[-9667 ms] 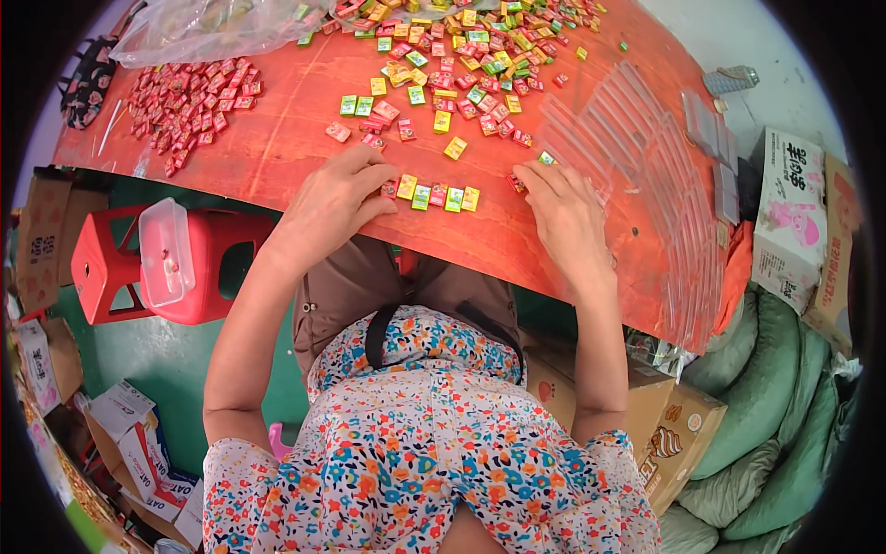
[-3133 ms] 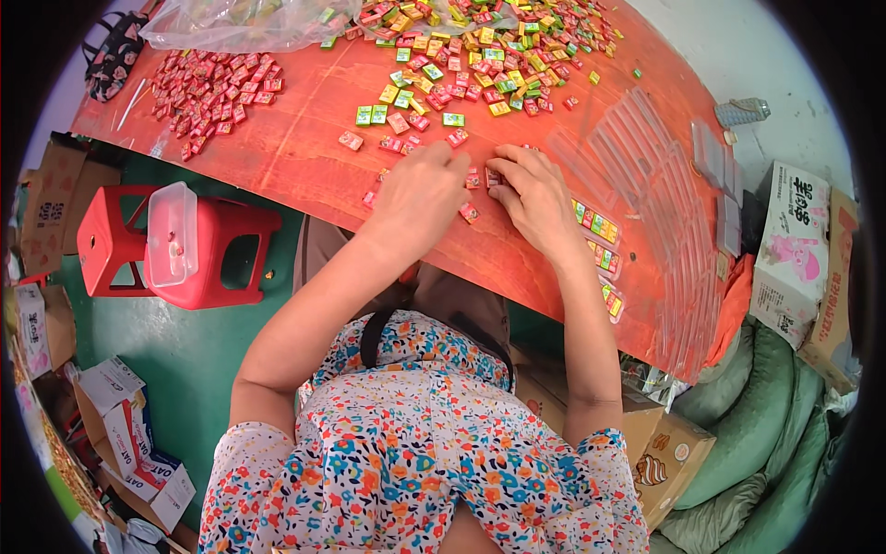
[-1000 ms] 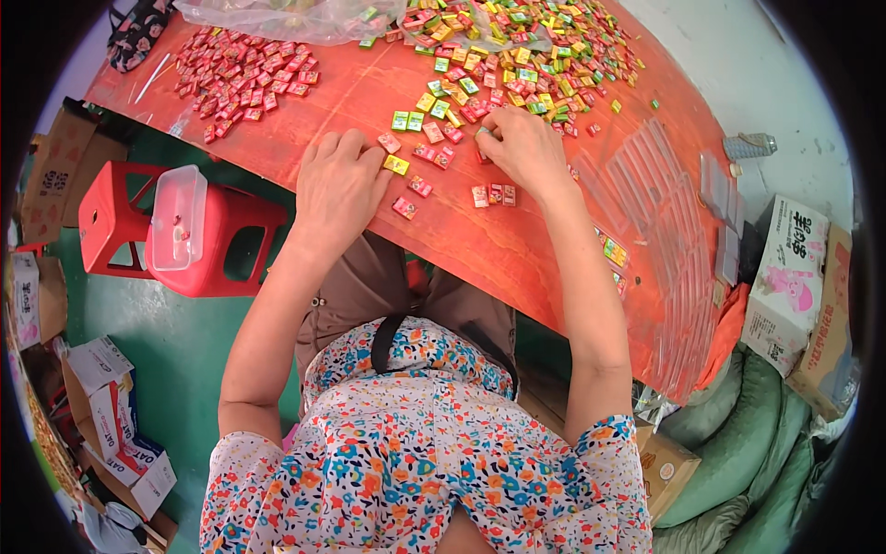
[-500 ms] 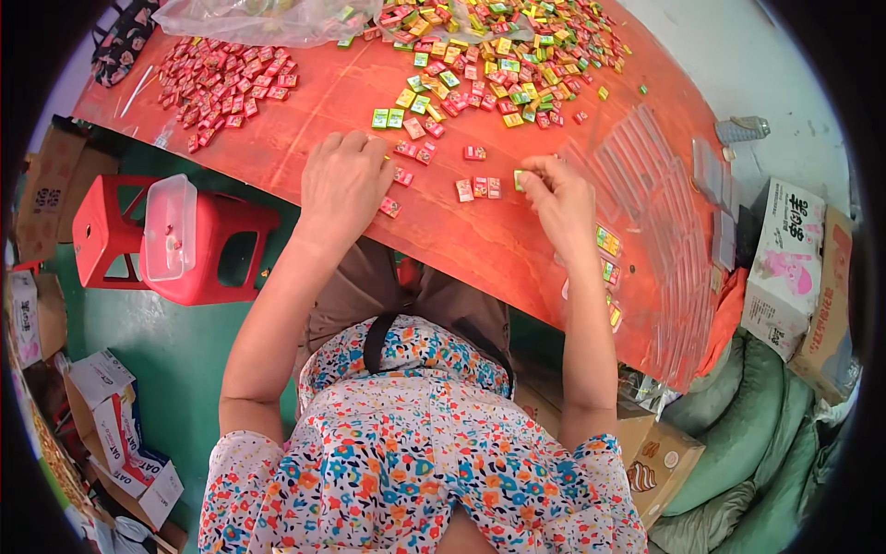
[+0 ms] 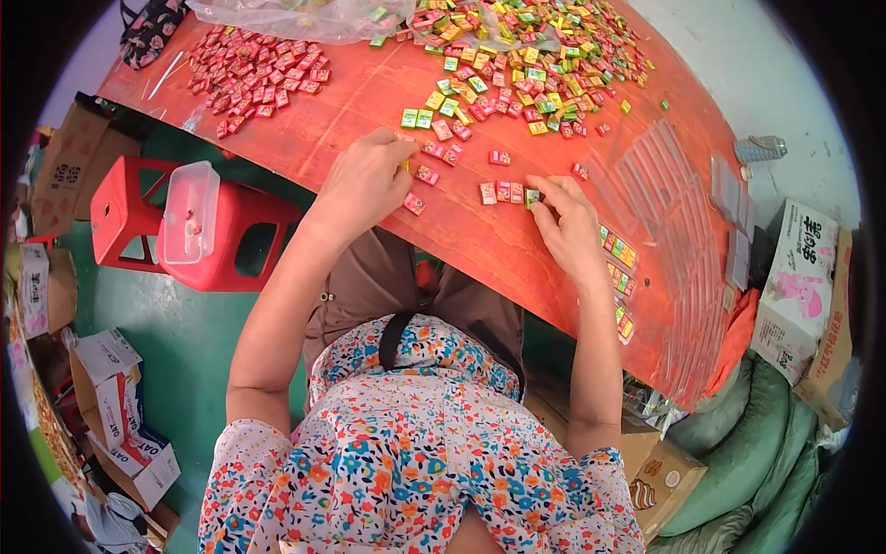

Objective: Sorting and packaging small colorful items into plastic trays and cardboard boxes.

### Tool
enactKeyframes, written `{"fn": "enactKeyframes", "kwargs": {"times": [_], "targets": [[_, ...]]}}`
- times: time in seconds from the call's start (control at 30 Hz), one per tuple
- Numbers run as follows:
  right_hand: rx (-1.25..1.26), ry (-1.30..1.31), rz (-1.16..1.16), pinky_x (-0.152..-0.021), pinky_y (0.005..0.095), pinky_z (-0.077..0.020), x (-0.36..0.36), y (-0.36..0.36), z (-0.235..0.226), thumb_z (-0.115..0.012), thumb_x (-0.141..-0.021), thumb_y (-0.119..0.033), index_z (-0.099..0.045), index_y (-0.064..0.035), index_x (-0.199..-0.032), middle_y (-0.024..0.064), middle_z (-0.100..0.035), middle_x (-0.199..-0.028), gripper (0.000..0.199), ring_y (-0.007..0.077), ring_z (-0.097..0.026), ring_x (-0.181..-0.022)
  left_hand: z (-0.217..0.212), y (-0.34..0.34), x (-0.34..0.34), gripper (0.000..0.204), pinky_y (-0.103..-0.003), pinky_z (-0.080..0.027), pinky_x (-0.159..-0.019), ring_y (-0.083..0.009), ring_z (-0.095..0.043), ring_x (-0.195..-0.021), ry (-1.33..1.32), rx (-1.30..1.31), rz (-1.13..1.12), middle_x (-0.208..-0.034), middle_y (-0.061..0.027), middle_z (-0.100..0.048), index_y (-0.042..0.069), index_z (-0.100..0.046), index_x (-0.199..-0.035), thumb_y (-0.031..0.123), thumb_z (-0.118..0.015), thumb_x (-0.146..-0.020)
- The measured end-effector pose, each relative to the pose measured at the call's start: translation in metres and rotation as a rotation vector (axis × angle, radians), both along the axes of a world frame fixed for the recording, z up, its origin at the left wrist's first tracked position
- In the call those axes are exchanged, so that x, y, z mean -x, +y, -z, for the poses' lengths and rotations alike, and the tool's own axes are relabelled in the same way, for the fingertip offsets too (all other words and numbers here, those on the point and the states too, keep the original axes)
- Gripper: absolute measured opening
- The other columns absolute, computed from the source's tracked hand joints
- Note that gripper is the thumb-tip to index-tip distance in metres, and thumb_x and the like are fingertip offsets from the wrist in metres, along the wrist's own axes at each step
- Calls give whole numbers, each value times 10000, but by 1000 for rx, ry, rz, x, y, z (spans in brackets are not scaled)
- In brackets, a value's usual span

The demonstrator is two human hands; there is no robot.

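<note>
My left hand is over the red table with its fingers curled down. The edge of a small yellow box shows at its fingertips; the rest is hidden. Several small red boxes, such as one red box, lie loose beside it. My right hand pinches a small green box between thumb and index finger. That box sits at the right end of a short row of red boxes. A single red box lies just beyond the row.
A heap of mixed boxes and a red heap lie at the back, near a clear plastic bag. Clear plastic cases line the right side. Filled packs lie by my right forearm. Red stools stand left.
My right hand has brought the green box against the right end of the red row. My left hand stays near the loose boxes. The whole view has shifted slightly.
</note>
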State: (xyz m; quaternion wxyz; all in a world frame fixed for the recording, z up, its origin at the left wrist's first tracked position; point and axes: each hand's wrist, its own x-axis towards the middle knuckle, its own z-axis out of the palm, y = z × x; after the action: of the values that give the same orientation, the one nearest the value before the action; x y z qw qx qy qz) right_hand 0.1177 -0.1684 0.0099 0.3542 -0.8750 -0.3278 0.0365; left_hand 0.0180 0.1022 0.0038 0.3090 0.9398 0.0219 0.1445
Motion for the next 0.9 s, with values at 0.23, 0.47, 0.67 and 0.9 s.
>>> {"fn": "enactKeyframes", "kwargs": {"times": [0.23,0.47,0.67,0.9], "targets": [[21,-31,-5,-811,391,-507,-6,3,5,-649,-874,-49,-663,0,-1141,170,-632,-1016,271,347,-642,-926,-1,-3,3,217,-447,-503,-743,-368,-628,-842,10,-75,4,-881,-183,-606,-16,-676,-1010,79,-675,-815],[18,-12,6,-813,384,-513,-12,7,-9,-674,-878,-93,-654,-11,-1169,175,-648,-1026,303,348,-644,-922,-1,-45,0,97,-451,-534,-761,-328,-636,-887,-157,-90,96,-864,-149,-610,23,-623,-853,112,-603,-817],[-1,-217,-168,-742,351,-524,-39,76,-25,-677,-884,-129,-683,-39,-1113,124,-661,-972,246,257,-658,-867,15,-75,-10,274,-430,-508,-799,-328,-602,-902,-198,-177,133,-934,-124,-606,31,-638,-1032,153,-704,-795],[313,-457,-421,-763,435,-542,-49,147,-16,-687,-843,-196,-666,-91,-1082,94,-641,-1008,262,307,-651,-957,2,0,-13,208,-463,-493,-806,-367,-595,-928,-172,-214,-103,-956,-172,-614,9,-625,-1002,61,-657,-803]]}}
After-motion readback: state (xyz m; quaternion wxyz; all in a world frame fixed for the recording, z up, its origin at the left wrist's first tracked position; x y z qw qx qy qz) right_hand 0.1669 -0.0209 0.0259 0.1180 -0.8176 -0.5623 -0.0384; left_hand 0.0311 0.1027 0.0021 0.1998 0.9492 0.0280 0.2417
